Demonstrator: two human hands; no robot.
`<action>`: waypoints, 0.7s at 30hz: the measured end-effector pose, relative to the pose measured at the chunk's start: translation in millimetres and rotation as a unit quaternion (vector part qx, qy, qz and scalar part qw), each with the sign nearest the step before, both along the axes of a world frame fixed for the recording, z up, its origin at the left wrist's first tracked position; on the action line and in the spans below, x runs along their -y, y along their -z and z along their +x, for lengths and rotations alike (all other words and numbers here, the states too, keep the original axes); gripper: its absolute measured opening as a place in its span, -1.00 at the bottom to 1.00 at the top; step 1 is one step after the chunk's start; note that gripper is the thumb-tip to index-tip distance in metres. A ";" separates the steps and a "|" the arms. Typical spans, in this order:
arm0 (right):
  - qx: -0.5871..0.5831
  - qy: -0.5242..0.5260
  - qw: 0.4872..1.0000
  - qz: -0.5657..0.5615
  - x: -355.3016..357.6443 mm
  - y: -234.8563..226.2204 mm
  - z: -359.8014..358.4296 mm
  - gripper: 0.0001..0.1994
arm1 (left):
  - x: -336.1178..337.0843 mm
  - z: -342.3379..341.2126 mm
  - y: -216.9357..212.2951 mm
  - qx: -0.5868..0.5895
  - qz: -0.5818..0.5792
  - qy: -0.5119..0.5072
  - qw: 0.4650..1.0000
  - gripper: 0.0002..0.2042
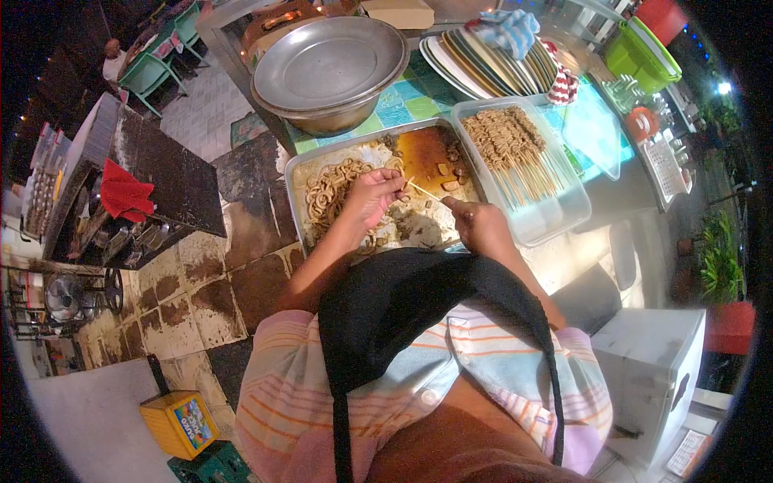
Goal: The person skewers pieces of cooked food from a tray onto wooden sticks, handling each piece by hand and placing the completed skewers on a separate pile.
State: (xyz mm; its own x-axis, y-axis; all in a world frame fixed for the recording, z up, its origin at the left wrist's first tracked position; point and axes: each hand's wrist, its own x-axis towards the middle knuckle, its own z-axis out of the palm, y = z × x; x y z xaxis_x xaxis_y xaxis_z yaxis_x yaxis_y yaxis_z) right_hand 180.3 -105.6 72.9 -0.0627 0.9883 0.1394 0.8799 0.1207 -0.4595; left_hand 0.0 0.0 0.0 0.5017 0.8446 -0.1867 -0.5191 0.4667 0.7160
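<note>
The skewer (424,191), a thin pale stick, runs between the person's two hands over the metal tray (299,211). The left hand (372,196) has its fingers pinched together on the stick's upper end, with a bit of meat at the fingertips; the right hand (480,224) is closed on the lower end. Just under the left hand lie curled meat strips (326,196) in the tray, and a pool of brown marinade (424,151) with a few chunks fills its far corner. Touching the tray on the right is a clear plastic tub (564,217) holding a pile of finished skewers (515,145). Both sit on a counter with a blue and green chequered cloth (403,101). Farther back stand a big round metal basin (330,68) and a slanted row of plates (491,60) with a blue towel (507,28) on top. A green bin (640,52) sits at the far right. Below, on the stained tiled floor (201,298), lies a yellow box (177,423) with a blue label. A red cloth (125,193) lies on a dark stand to the left, and a white box (652,370) stands by the person's right side.
</note>
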 end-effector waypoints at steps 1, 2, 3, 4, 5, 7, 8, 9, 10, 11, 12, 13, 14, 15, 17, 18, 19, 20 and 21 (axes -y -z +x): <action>0.000 0.005 1.000 0.002 0.3 0.0 -0.6 -0.72 | 0.6 0.2 -0.3 0.002 0.000 -0.004 1.000 -0.92; 0.000 0.009 1.000 0.004 0.5 0.0 -1.3 -0.72 | 1.1 0.4 -0.6 0.003 -0.001 -0.008 1.000 -0.92; -0.001 0.009 1.000 0.002 1.7 -0.4 -2.4 -0.72 | 2.8 0.5 -0.2 0.002 -0.003 -0.008 1.000 -0.92; 0.001 0.009 1.000 0.005 3.0 -1.6 -3.6 -0.72 | 4.5 0.6 0.2 -0.003 -0.002 -0.010 1.000 -0.93; 0.002 0.009 1.000 0.009 4.0 -1.9 -4.4 -0.72 | 6.0 0.3 0.9 -0.009 -0.001 -0.011 1.000 -0.93; 0.002 0.005 1.000 0.016 3.1 2.4 -1.9 -0.72 | 5.5 0.9 0.8 -0.009 0.001 -0.007 1.000 -0.92; 0.002 0.001 1.000 0.023 2.7 3.9 -0.9 -0.72 | 5.2 1.3 0.9 -0.010 0.003 -0.004 1.000 -0.92; 0.002 0.001 1.000 0.023 2.3 3.8 -1.3 -0.72 | 5.3 1.0 1.7 -0.011 0.003 -0.005 1.000 -0.92; -0.001 0.005 1.000 0.016 2.0 3.6 -1.9 -0.72 | 5.2 0.9 3.1 -0.002 -0.019 -0.001 1.000 -0.91; -0.003 0.009 1.000 0.010 1.6 3.2 -2.6 -0.71 | 5.0 0.7 4.3 0.006 -0.041 0.002 0.999 -0.90; -0.004 0.008 1.000 0.010 1.1 1.2 -3.3 -0.71 | 4.4 0.4 5.2 0.006 -0.041 0.002 0.999 -0.90; 0.007 0.007 1.000 0.009 0.7 -1.9 -4.0 -0.71 | 3.6 0.0 5.9 0.021 -0.053 0.013 0.998 -0.90; 0.017 0.005 1.000 0.007 0.1 -3.5 -4.7 -0.71 | 2.8 -0.5 6.8 0.035 -0.064 0.024 0.997 -0.89; 0.018 0.005 1.000 0.007 -0.3 -3.3 -5.2 -0.71 | 2.4 -0.7 8.5 0.036 -0.064 0.024 0.997 -0.89; 0.025 0.032 0.999 -0.003 -1.0 -2.3 -5.9 -0.77 | 2.1 -1.4 11.6 0.034 -0.066 0.035 0.997 -0.89; 0.026 0.032 0.999 -0.003 -1.2 -1.8 -5.6 -0.77 | 2.5 -0.9 10.8 0.035 -0.066 0.035 0.997 -0.89; 0.016 0.034 0.999 -0.001 -1.2 -1.4 -5.3 -0.78 | 3.4 -0.5 9.2 0.031 -0.066 0.030 0.997 -0.89; 0.005 0.036 0.999 0.001 -1.2 -0.8 -5.1 -0.79 | 4.0 0.0 8.5 0.028 -0.067 0.026 0.997 -0.88; 0.006 0.035 0.999 0.001 -1.5 -0.1 -4.8 -0.79 | 3.8 0.3 9.0 0.029 -0.066 0.025 0.997 -0.88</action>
